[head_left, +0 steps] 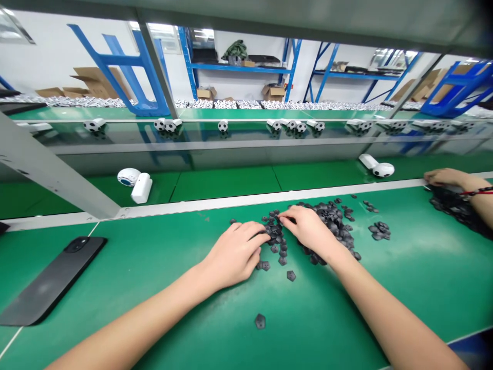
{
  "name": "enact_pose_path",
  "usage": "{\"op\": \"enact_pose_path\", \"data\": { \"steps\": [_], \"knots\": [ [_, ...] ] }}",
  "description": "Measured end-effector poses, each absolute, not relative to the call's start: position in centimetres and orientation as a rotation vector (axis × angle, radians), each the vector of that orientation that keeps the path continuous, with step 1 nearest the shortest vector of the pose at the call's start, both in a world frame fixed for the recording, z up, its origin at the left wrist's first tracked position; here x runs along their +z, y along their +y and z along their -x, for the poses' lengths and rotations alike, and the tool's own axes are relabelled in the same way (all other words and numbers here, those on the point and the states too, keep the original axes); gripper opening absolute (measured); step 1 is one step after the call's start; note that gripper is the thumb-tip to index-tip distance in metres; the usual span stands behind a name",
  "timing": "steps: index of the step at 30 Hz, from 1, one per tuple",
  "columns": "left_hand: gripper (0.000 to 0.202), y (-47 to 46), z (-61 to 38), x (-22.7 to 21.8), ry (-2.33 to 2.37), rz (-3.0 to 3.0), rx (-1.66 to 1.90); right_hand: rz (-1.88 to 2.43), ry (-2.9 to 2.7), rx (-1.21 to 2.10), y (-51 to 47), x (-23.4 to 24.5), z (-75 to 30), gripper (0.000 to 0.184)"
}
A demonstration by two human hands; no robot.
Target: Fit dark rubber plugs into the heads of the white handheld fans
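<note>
A heap of small dark grey pentagon-shaped pieces [335, 221] lies on the green worktop [154, 288]. My left hand [235, 254] rests palm down at the heap's left edge, fingers curled onto a few pieces. My right hand [308, 226] lies over the heap, fingers bent and pinched together at its left side; what the fingertips hold is hidden. Loose pieces lie near me, one of them alone [260, 321].
A black phone [54, 280] lies face down at the left. Two white football-patterned devices [134, 182] [377, 167] sit on the belt behind. Another person's hand [449, 178] works on a second dark pile [454, 205] at the right. Blue racks and cardboard boxes stand beyond.
</note>
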State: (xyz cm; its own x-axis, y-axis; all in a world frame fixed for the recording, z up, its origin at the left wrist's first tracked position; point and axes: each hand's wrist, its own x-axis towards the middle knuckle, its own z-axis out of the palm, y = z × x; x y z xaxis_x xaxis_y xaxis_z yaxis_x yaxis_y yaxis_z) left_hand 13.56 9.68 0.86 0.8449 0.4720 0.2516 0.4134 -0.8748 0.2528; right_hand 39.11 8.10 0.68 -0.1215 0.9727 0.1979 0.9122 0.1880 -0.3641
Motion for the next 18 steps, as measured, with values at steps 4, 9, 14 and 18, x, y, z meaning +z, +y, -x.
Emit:
{"op": "enact_pose_path", "data": {
  "steps": [4, 9, 14, 18],
  "knots": [
    [0.044, 9.4, -13.4, 0.3, 0.555, -2.907, 0.395, 1.745, -2.096, 0.167, 7.6, 1.0, -39.0, 0.022],
    [0.043, 8.7, -12.2, 0.2, 0.578, -2.932, 0.412, 1.577, -2.235, 0.264, 6.4, 2.1, -38.1, 0.022],
    [0.027, 8.0, -11.5, 0.6, 0.608, -2.900, 0.587, 1.509, -2.362, 0.332, 5.8, 2.0, -37.3, 0.021],
    [0.018, 8.4, -11.6, 0.7, 0.648, -2.821, 0.679, 1.507, -2.385, 0.365, 5.7, 1.9, -37.2, 0.018]
  ]
}}
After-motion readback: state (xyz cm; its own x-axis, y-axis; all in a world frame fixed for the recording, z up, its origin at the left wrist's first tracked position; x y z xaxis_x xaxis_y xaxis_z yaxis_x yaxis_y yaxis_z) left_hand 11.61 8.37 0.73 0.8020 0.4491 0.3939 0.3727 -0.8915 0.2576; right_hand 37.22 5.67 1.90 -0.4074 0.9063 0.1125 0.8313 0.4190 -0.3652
